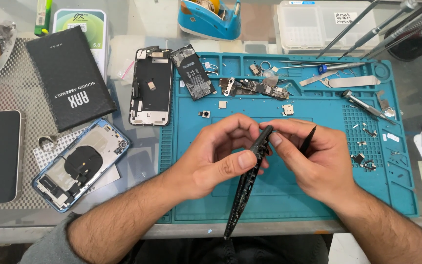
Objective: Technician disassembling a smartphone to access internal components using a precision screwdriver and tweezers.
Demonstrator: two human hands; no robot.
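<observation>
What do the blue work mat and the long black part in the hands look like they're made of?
Mat: probably silicone or rubber, matte teal with moulded trays and ridges. Black part: looks like a thin metal or plastic frame, dark with cut-outs; unclear which.

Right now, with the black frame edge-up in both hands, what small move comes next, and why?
Probably bring the black tool in the right hand to the frame's top end. The left hand steadies the frame there, and both thumbs already meet at that end.

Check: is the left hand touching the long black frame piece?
Touching. Head view shows the left hand with its thumb pressed onto the long black frame piece and fingers wrapped behind it.
</observation>
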